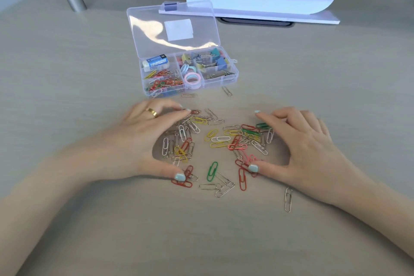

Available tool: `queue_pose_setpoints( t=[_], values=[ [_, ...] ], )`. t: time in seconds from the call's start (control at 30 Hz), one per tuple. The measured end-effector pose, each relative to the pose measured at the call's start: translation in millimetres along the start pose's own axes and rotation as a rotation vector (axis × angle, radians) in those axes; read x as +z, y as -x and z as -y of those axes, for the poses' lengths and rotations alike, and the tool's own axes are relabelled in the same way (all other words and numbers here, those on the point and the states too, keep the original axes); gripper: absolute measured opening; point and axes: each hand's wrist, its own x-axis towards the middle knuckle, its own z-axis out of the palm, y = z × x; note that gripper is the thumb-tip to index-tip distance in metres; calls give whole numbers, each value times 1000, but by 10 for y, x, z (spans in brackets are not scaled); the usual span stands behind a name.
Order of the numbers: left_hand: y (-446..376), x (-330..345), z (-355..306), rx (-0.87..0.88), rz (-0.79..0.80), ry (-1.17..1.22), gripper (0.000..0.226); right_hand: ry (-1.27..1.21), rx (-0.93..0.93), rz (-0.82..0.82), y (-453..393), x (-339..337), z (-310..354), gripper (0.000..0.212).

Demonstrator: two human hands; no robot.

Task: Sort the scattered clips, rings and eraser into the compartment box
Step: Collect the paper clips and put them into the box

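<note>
Lying scattered at every angle, thin wire paper clips (220, 141), silver and coloured, spread across the pale wood-grain surface (224, 231) between two cupped hands. The left hand (143, 139) and right hand (300, 141) curve loosely around the heap, fingertips touching clips, gripping nothing. Beyond, the clear plastic compartment box (188, 71) stands lid-up, holding an eraser (155, 63), pastel rings (190, 74) and binder clips (212, 58); its contents blur through the walls.

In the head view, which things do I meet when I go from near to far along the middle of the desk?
Green clip → yellow clip → box → lid → paper.
</note>
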Motion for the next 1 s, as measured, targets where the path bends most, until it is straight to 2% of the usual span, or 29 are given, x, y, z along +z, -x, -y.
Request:
queue_pose_setpoints(
  t=[0.17, 0.27, 0.4, 0.53, 0.77, 1.0],
  values=[
    [-112, 136, -163, -32, -114, 25, 89, -37, 20, 36, -91, 67, 21, 71],
    [-187, 210, -232, -31, -224, 148, 64, -155, -10, 57, -195, 91, 81, 61],
    [-208, 230, -283, 3, -279, 215, 28, -360, -69, 60, -287, 102, 139, 32],
    [-211, 211, -326, -24, -316, 221, 8, -404, -135, 55, -398, 144, 194, 18],
    [-173, 148, -318, -115, -331, 334, 11, -466, -179, 71, -502, 153, 203, 4],
    [-158, 79, -273, -150, -339, 445, 15, -619, -74, 45, -497, 117, 183, 10]
  ],
)
